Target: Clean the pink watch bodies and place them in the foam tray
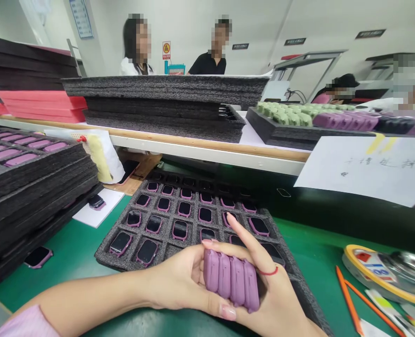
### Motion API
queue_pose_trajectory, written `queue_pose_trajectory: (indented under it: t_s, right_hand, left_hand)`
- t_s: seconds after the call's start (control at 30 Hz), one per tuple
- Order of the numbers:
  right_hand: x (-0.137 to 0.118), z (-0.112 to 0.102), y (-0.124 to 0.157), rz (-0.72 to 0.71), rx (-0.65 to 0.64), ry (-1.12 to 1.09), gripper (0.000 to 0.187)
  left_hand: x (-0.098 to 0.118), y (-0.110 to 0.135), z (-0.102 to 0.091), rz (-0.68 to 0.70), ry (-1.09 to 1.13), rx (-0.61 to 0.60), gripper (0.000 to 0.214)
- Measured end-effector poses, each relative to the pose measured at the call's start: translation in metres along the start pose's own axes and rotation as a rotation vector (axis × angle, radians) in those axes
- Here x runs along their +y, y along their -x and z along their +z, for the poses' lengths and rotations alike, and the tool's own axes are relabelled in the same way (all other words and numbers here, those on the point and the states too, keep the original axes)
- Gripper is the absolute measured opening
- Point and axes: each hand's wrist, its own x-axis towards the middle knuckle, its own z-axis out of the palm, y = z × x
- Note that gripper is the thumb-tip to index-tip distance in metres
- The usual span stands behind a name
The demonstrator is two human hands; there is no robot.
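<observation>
My left hand (pixel 179 281) reaches in from the lower left and curls around a row of several purple watch cases (pixel 230 281), thumb under them and fingertips over the top. My right hand (pixel 281 299) comes from the lower right and cradles the same row from behind, its index finger stretched out over the tray. A red thread circles that hand. Just beyond both hands lies a black foam tray (pixel 123 260) on the green mat, its pockets filled with pink-rimmed smartwatches (pixel 179 229), screens up.
Stacked foam trays with pink watches (pixel 28 187) stand at the left, a loose watch (pixel 37 256) beside them. A raised shelf (pixel 211 152) carries more foam stacks and a tray of green and purple cases (pixel 288 133). Orange pencils (pixel 348 299) and a yellow-rimmed dish (pixel 386 276) lie right. People sit behind.
</observation>
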Motion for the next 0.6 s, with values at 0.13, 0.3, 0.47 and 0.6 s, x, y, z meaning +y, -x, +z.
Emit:
queue_pose_trajectory:
  t_s: [0.13, 0.3, 0.47, 0.6]
  right_hand:
    - [-0.006, -0.001, -0.002, -0.058, 0.000, 0.034, 0.089]
    - [-0.010, 0.002, -0.003, -0.178, -0.025, 0.156, 0.086]
    - [-0.016, 0.000, 0.003, -0.216, -0.095, 0.230, 0.093]
    - [-0.024, -0.003, 0.005, -0.015, -0.061, 0.047, 0.106]
  left_hand:
    - [0.006, -0.001, 0.003, -0.061, -0.044, -0.026, 0.054]
    - [0.010, -0.003, 0.014, 0.099, -0.195, -0.012, 0.037]
    - [0.005, 0.002, 0.021, 0.147, -0.324, 0.140, 0.031]
    - [0.005, 0.012, 0.021, 0.195, -0.564, 0.274, 0.047]
